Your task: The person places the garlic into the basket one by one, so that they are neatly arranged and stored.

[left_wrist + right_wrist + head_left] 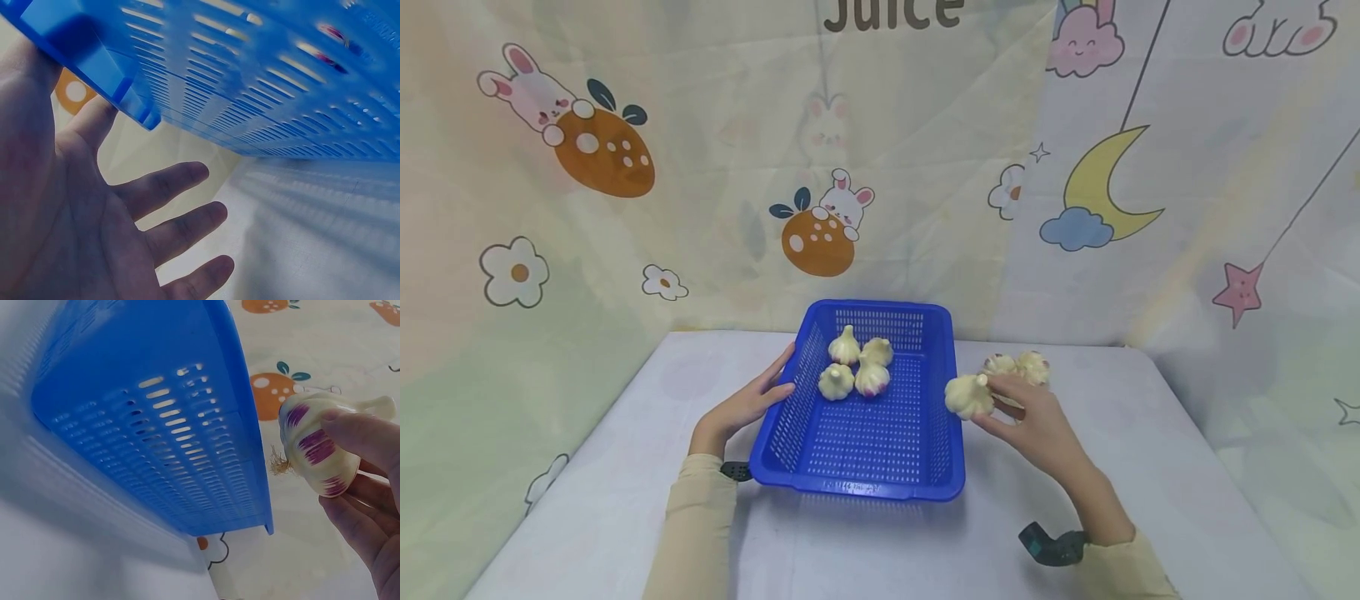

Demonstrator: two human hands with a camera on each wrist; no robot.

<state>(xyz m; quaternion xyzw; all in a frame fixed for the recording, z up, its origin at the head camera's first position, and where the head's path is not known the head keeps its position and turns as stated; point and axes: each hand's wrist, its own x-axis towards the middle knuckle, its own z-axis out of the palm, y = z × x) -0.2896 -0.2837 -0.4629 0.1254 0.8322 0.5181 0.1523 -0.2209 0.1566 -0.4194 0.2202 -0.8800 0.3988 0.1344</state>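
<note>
A blue plastic basket [865, 487] stands mid-table with several garlic bulbs [872, 379] inside, grouped toward its far left. My left hand [745, 408] touches the basket's left rim with thumb and index finger; in the left wrist view its other fingers [181, 234] stretch out, apart from the basket wall. With thumb and fingers, my right hand [1037, 425] pinches a garlic bulb [967, 397] at the basket's right rim. Purple streaks and a root tuft show on this held garlic bulb [322, 447] in the right wrist view.
Beyond my right hand, more garlic bulbs [1032, 367] lie on the white table [1120, 417], partly hidden by it. A printed cloth [910, 242] hangs behind the table's far edge. Dark wrist devices [1052, 546] are worn on both arms.
</note>
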